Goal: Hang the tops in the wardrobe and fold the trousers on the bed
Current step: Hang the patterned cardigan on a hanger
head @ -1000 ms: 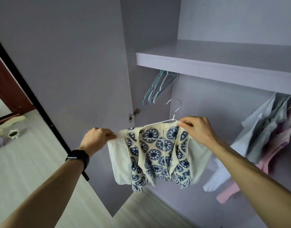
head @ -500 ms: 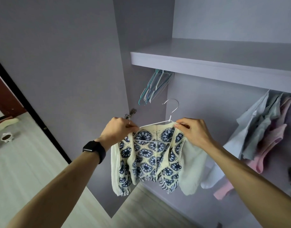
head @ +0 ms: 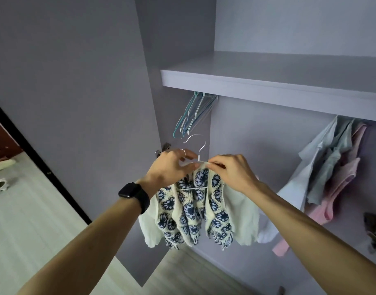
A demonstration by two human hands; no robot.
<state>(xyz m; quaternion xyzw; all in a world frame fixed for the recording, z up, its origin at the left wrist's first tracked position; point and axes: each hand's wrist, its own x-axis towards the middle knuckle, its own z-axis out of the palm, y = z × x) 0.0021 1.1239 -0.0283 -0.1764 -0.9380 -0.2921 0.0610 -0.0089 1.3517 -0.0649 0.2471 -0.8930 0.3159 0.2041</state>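
Below the front edge of the wardrobe shelf [head: 268,88], we hold the patterned top [head: 195,207] on a white wire hanger [head: 200,153], just under the empty hangers [head: 193,113] at the shelf's left end. Our left hand [head: 170,169] grips the knit at the neck, left of the hanger's stem; our right hand [head: 231,173] pinches the neckline on the other side. The top hangs lengthwise, neck up, fringed hem down; the hook points up, curling left. Other clothes [head: 331,167] hang further right.
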